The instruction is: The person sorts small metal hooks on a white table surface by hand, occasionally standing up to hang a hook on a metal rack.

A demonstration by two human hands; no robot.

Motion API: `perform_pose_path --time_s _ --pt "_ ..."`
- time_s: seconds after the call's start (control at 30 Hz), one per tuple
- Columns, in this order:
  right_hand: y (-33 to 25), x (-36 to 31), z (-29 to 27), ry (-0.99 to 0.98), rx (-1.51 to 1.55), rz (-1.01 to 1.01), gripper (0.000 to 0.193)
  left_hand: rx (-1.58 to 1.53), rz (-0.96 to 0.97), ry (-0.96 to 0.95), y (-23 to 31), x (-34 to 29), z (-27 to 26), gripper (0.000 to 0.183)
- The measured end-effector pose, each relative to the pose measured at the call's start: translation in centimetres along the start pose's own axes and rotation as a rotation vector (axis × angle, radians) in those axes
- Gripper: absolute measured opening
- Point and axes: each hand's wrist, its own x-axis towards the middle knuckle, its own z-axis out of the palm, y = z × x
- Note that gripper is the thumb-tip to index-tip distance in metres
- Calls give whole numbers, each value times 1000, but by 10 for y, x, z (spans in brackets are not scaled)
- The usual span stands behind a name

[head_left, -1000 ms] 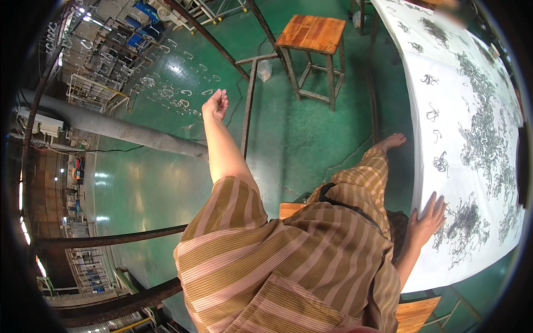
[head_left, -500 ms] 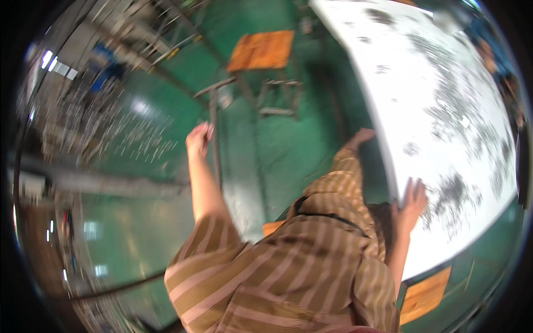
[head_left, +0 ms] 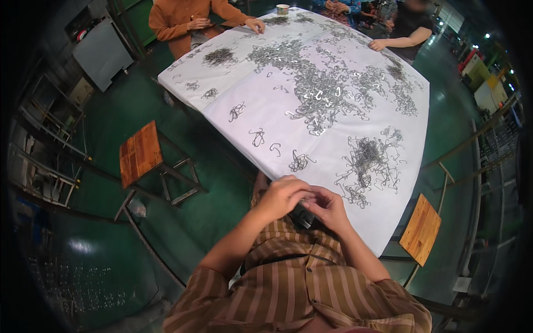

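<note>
At the table's near edge my left hand (head_left: pixel 284 196) and my right hand (head_left: pixel 326 206) meet, fingers curled and pinched together. Whatever lies between the fingertips is too small or too hidden to make out. Just beneath them, in front of my waist, a dark object (head_left: pixel 303 216) shows in part; its kind is unclear. Past my hands lies a small cluster of bent wire hooks (head_left: pixel 300 161) on the white-covered table (head_left: pixel 327 183). A larger tangled pile of hooks (head_left: pixel 365 155) is to the right, and a broad heap (head_left: pixel 319 97) covers the middle.
Wooden-topped stools stand left (head_left: pixel 140 152) and right (head_left: pixel 421 228) of the table. A person in orange (head_left: pixel 189 22) reaches onto the far left side; another in black (head_left: pixel 408 33) rests a hand at the far right. A cup (head_left: pixel 282 9) stands at the far edge.
My view has swung round to face the table. My left hand, earlier over the floor, and my right hand, earlier on the tabletop, are now together at its edge.
</note>
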Motion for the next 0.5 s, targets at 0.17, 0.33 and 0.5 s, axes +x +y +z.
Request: perform_pose_path --time_s 0.17,0.33,0.5 --pt "-1 3 -17 89 121 83 12 -67 76 16 -2 14 26 11" --pt "5 9 -19 117 73 65 9 -60 76 205 -11 15 38 9" --pt "10 13 -7 206 -84 54 7 -168 -168 228 -18 7 39 7"
